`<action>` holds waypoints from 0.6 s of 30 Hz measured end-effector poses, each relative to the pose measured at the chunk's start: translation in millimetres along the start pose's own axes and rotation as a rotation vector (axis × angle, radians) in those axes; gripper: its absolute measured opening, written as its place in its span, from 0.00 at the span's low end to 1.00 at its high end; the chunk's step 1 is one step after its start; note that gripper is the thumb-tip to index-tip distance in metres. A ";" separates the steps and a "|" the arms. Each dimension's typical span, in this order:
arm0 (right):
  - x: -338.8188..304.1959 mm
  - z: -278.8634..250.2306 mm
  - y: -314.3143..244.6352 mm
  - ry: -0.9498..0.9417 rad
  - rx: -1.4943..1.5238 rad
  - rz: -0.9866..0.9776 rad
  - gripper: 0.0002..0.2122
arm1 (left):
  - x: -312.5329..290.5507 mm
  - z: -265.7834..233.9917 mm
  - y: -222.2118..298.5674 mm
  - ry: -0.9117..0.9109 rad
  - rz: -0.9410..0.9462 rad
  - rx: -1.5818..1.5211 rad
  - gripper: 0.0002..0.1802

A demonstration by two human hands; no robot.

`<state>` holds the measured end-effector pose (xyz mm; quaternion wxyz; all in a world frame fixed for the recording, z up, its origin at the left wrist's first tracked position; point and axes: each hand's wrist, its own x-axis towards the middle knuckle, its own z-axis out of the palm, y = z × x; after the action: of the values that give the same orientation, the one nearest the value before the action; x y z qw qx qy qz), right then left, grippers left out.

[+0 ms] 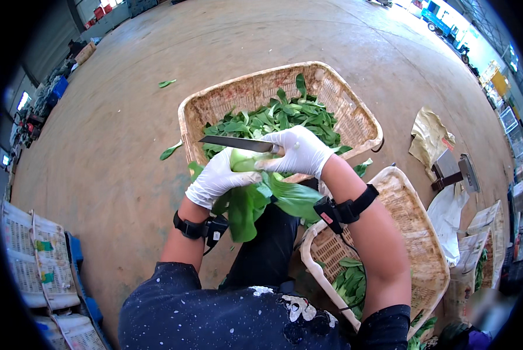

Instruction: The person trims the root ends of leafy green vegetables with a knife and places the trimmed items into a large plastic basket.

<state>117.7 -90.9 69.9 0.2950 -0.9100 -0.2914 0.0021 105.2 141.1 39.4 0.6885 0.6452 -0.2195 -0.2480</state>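
Over the near edge of a dirty cream plastic basket, both of my gloved hands are close together. My left hand is closed around a head of bok choy, its pale base up and its broad green leaves hanging down. In my right hand is a knife, gripped by its handle; the blade points left, just above the pale base. The right fingers also touch the bok choy from the right side. Loose green leaves fill the bottom of that basket.
A second basket stands at my right, with more greens in it. Crumpled brown paper and a metal-and-brown object lie beyond it. Stacked crates stand at the left. Stray leaves dot the concrete floor.
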 end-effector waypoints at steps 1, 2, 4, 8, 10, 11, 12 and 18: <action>1.4 -1.9 4.7 0.004 0.018 -0.067 0.18 | -1.4 -5.3 1.9 -0.023 -0.027 0.087 0.35; 1.2 -4.7 8.4 0.012 0.047 0.012 0.14 | -3.9 -8.7 2.8 -0.074 0.021 0.084 0.38; -0.7 -14.9 13.5 0.395 -0.122 0.097 0.14 | -5.3 -11.0 3.4 -0.070 0.008 -0.073 0.40; -21.8 -16.1 7.0 0.836 0.010 0.652 0.25 | 1.1 8.2 -0.9 0.156 0.104 -0.481 0.31; -38.4 8.4 -1.4 0.608 0.740 0.442 0.26 | 4.8 24.6 -3.8 0.168 0.058 -0.275 0.32; -47.1 24.8 -6.2 0.605 0.826 0.299 0.27 | 6.5 32.5 -4.2 0.152 0.032 -0.110 0.36; -56.6 42.6 -9.4 0.490 0.921 0.254 0.29 | 6.2 40.4 -4.1 0.050 0.082 -0.050 0.38; -137.9 53.0 4.6 0.493 1.591 0.179 0.36 | -16.4 64.3 18.1 -0.346 -0.025 -0.336 0.41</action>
<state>-3.6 -138.8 0.4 0.9031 -0.4245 -0.0569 0.0313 53.5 102.0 62.2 0.7351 0.4721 -0.2819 -0.3966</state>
